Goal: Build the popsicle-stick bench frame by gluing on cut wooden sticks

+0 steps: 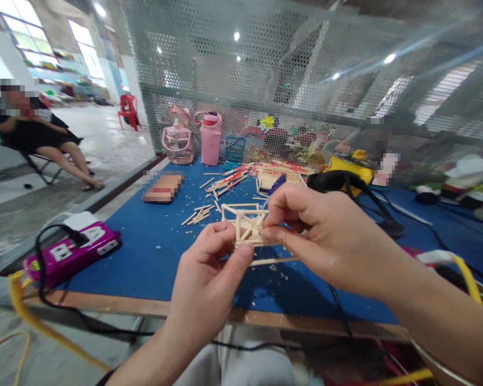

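A small box-like frame of thin wooden sticks (243,215) is raised just above the blue table top. My left hand (213,271) grips its near left corner between thumb and fingers. On its right side, my right hand (306,220) pinches a slanting wooden stick (259,221) inside the frame; the fingertips partly cover that spot. Just behind the right fingers shows a blue-handled tool (279,184); whether the hand holds it, I cannot tell. Short cut sticks (199,215) lie beyond my left hand, and pale shavings are scattered around.
Red-printed sticks (235,179) and another stick frame (282,182) lie further back. At the left are a purple power strip (74,249) and a phone (163,188). Two pink bottles (211,138) stand before a perforated metal screen (225,69). A black strap-like object (358,198) lies right; a person sits far left.
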`<state>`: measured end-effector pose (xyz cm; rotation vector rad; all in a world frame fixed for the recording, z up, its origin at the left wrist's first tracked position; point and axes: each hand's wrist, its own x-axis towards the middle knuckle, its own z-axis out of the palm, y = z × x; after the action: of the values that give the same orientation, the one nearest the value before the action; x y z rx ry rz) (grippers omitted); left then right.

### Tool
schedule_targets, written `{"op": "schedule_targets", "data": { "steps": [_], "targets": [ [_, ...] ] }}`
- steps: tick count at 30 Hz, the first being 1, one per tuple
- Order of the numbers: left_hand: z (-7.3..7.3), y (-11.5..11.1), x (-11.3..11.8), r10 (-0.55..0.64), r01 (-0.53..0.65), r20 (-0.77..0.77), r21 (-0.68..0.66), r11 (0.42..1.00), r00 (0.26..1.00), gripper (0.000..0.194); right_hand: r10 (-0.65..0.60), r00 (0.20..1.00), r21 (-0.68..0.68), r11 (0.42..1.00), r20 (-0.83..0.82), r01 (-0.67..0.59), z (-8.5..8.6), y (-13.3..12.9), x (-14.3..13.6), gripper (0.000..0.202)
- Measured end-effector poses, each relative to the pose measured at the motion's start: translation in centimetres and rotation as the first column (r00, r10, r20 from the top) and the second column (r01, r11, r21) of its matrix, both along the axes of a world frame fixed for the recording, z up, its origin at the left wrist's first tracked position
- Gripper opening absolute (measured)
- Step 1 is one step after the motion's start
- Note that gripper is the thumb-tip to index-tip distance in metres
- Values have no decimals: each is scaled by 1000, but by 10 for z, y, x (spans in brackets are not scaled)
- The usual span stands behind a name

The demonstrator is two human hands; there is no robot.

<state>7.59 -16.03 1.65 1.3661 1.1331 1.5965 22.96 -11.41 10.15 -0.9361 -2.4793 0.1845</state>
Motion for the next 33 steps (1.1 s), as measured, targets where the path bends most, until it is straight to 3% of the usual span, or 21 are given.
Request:
{"op": "schedule_targets", "data": {
  "steps": [6, 9, 10, 11, 12, 13, 14, 16, 18, 19, 24, 26, 28, 31, 32, 33],
  "targets": [
    [-4, 1, -4, -6, 9, 69, -42, 999, 998, 18, 8, 999, 32, 999, -43, -7, 12, -4, 6, 9],
    [-8, 5, -4, -25, 37, 230, -49, 998, 973, 20, -122, 935, 54, 987, -333, 148, 9, -16, 15, 19],
    [-10, 6, -4, -24, 40, 288, -48, 998, 957, 21, -179, 842, 23, 975, -509, 221, 1, -22, 17, 20],
    [-12, 8, -3, -18, 36, 344, -45, 998, 939, 22, -224, 687, -39, 961, -691, 274, -10, -28, 17, 18],
    [-14, 9, -1, -9, 29, 397, -44, 999, 918, 23, -272, 482, -140, 947, -833, 290, -25, -34, 15, 16],
    [-17, 10, 2, -2, 25, 447, -46, 999, 894, 23, -277, 244, -231, 952, -929, 201, -42, -40, 11, 13],
    [-19, 11, 5, 1, 26, 490, -48, 999, 872, 22, -343, 97, -337, 938, -934, 76, -59, -45, 7, 16],
    [-26, 11, 13, -14, 41, 542, -38, 998, 840, 21, -587, 172, -611, 769, -791, -189, -89, -51, -3, 21],
    [-31, 9, 19, -34, 56, 529, -27, 998, 848, 21, -612, 307, -684, 651, -729, -328, -105, -50, -11, 32],
    [-34, 8, 22, -47, 69, 499, -26, 997, 865, 22, -584, 350, -680, 647, -733, -344, -107, -48, -12, 35],
    [-36, 0, 22, -93, 142, 346, -118, 983, 933, 31, -448, 478, -586, 788, -756, -188, -88, -18, 1, 27],
    [-36, -4, 17, -80, 141, 315, -177, 974, 946, 39, -388, 550, -564, 803, -739, -191, -78, -6, 9, 24],
    [-34, -5, 8, 2, 63, 279, -223, 973, 960, 42, -319, 630, -555, 803, -708, -217, -68, 6, 14, 23],
    [-28, 5, -10, 190, -177, 209, -81, 981, 959, 35, -181, 758, -567, 773, -627, -284, -52, 24, 20, 24],
    [-24, 13, -16, 193, -199, 179, 14, 980, 965, 34, -128, 791, -573, 758, -599, -311, -48, 30, 22, 24],
    [-19, 23, -22, 131, -143, 133, 88, 986, 982, 35, -79, 814, -575, 747, -575, -334, -45, 36, 23, 24]
  ]
}}
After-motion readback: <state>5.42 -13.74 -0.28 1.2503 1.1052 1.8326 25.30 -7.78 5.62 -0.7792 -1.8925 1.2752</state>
